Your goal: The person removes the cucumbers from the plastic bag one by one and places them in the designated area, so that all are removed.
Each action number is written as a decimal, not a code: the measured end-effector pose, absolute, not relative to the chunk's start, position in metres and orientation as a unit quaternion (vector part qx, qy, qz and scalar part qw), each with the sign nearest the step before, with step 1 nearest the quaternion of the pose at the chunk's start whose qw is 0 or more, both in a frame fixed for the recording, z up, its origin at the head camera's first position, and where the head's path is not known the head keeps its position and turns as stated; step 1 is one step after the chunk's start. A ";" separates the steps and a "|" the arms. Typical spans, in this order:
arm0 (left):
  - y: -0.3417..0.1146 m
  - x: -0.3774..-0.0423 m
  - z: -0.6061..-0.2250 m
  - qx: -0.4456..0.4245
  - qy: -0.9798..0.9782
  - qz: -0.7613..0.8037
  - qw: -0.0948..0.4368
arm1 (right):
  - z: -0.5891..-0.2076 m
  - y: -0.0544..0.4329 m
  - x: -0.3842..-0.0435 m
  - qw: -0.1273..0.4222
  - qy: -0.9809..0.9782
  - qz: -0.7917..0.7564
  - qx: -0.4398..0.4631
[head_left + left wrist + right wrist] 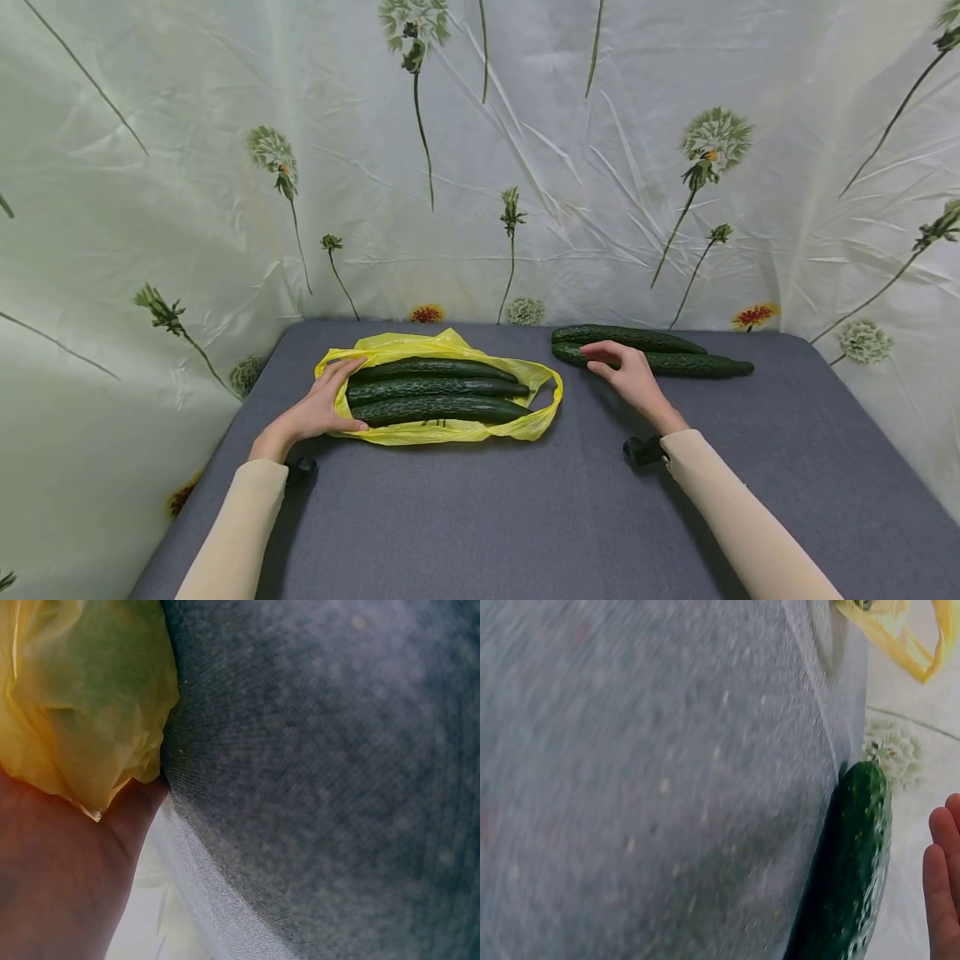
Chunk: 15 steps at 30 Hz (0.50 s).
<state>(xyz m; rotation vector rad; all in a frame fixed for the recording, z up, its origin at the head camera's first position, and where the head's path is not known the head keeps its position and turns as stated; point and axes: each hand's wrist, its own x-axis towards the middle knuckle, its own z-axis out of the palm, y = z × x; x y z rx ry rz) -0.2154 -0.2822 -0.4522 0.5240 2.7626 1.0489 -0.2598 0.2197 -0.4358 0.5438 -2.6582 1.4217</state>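
A yellow plastic bag (450,430) lies on its side on the grey table, with three dark green cucumbers (442,387) side by side in its wide mouth. At the bag's left end my left hand (318,408) holds it, thumb on the near edge and fingers on the far edge. In the left wrist view the thumb (139,810) lies against the yellow plastic. My right hand (630,379) is over two more cucumbers (697,364) at the back right, fingers slightly bent. In the right wrist view its fingers (941,877) appear apart from the nearer cucumber (847,862).
The grey table (465,517) ends at the back against a pale curtain (360,167) printed with dandelions. A dark strap device (643,451) is on my right wrist, and another (302,472) on my left wrist.
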 end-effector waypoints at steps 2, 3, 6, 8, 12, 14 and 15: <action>-0.282 -0.215 -0.452 0.174 0.918 0.348 0.070 | -0.435 0.216 -0.259 0.040 -0.865 0.467 0.182; -0.282 -0.215 -0.452 0.174 0.918 0.348 0.070 | -0.434 0.214 -0.258 0.039 -0.863 0.469 0.184; -0.282 -0.216 -0.452 0.175 0.919 0.347 0.069 | -0.434 0.208 -0.256 0.036 -0.858 0.475 0.192; -0.282 -0.215 -0.452 0.174 0.920 0.345 0.069 | -0.434 0.204 -0.256 0.034 -0.856 0.478 0.196; -0.282 -0.215 -0.452 0.174 0.920 0.345 0.069 | -0.434 0.195 -0.254 0.034 -0.851 0.479 0.212; -0.282 -0.215 -0.453 0.175 0.919 0.346 0.068 | -0.434 0.190 -0.253 0.032 -0.849 0.481 0.217; -0.282 -0.215 -0.453 0.176 0.919 0.346 0.068 | -0.434 0.188 -0.252 0.031 -0.846 0.484 0.220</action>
